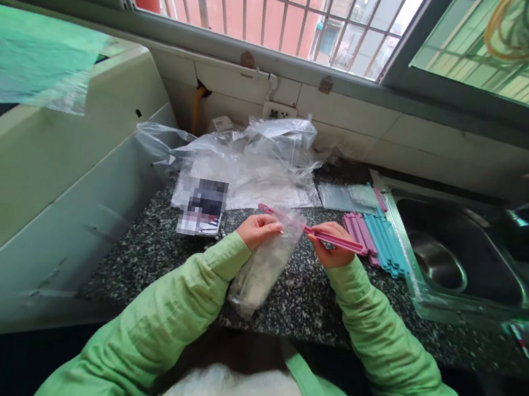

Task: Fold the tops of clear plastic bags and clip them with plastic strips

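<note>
Both my hands are over the dark speckled counter, close together. My left hand (pixel 259 229) pinches the upper edge of a clear plastic bag (pixel 261 275), which hangs down toward the counter's front edge. What is inside the bag, if anything, is too unclear to name. My right hand (pixel 332 244) is closed on a pink bag sealing clip (pixel 338 240), a long thin strip. The clip's far end lies behind or across the bag's top, by my left fingers. To the right of my right hand lie rows of pink clips (pixel 360 231) and blue clips (pixel 385 243).
A heap of clear plastic bags (pixel 260 163) covers the counter's back. Beside it lie a blurred-out packet (pixel 202 208) and small flat bags (pixel 340 197). At right is a steel sink (pixel 412 283); a pale appliance (pixel 114 153) stands left. A socket (pixel 279 111) is on the wall.
</note>
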`<state>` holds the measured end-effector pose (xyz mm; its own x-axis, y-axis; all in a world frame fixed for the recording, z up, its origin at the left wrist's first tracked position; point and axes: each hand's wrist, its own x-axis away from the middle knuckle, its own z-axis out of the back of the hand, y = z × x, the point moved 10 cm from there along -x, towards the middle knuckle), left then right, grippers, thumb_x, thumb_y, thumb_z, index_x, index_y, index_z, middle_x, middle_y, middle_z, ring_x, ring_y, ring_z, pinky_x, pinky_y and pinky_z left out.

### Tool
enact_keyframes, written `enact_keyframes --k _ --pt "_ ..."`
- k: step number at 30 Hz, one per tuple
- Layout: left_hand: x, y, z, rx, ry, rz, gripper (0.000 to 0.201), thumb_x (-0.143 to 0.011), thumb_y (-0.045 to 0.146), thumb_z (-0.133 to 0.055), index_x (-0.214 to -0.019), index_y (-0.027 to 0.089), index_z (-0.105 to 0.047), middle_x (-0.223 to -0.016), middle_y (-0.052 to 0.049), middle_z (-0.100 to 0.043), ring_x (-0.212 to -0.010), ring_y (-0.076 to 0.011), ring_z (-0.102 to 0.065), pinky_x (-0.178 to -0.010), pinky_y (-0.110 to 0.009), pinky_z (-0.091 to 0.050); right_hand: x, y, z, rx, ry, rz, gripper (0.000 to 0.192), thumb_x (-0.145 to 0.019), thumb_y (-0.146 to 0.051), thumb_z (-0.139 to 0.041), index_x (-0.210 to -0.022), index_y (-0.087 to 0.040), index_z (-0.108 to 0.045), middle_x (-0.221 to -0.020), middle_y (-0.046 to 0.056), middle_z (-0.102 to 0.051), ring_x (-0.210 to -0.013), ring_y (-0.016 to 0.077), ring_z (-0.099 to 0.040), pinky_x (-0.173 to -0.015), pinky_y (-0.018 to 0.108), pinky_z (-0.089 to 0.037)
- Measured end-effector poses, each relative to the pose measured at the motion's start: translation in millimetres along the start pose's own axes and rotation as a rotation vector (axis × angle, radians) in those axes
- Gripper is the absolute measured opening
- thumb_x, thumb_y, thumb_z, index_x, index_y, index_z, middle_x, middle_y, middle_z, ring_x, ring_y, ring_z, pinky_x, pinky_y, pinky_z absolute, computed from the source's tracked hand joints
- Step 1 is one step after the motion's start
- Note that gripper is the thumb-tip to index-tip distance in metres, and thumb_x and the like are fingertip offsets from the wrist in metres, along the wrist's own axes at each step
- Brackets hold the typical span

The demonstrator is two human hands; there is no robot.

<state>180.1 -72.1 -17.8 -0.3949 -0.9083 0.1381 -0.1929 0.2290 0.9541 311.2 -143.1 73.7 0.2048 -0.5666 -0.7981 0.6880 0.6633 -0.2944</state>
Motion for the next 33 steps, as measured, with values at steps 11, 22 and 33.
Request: enact_keyframes --k 11,22,33 --pt "-4 -9 5.3 -0.014 0.027 0.010 0.045 -0.033 0.051 -0.075 -0.045 0.011 -0.056 -0.039 0.005 -0.042 -0.041 -0.0034 -0.031 -0.044 -0.020 -0.018 4 5 0 -0.036 0.032 -0.015 0.006 -0.072 -0.018 -0.059 -0.078 -0.017 -0.060 -0.069 0.004 -0.063 -0.063 0.0139 -0.059 -0.058 0.027 -0.051" --pt "-4 -7 4.5 -0.012 0.041 0.025 0.041 -0.042 0.047 -0.073 -0.038 0.013 -0.050 -0.036 0.005 -0.039 -0.040 -0.0036 -0.028 -0.043 -0.021 -0.018 4 3 -4 -0.062 0.001 -0.018 0.005 -0.074 -0.020 -0.057 -0.077 -0.017 -0.060 -0.068 0.004 -0.063 -0.063 0.0145 -0.059 -0.058 0.028 -0.051" --pt "-10 -17 14.7 0.088 0.103 0.059 0.026 -0.046 0.029 -0.075 -0.059 0.010 -0.065 -0.055 0.000 -0.059 -0.053 -0.0085 -0.046 -0.056 -0.021 -0.034 4 3 -5 -0.083 -0.016 0.012 0.005 -0.073 -0.019 -0.057 -0.077 -0.017 -0.059 -0.068 0.005 -0.063 -0.063 0.0143 -0.058 -0.058 0.028 -0.050"
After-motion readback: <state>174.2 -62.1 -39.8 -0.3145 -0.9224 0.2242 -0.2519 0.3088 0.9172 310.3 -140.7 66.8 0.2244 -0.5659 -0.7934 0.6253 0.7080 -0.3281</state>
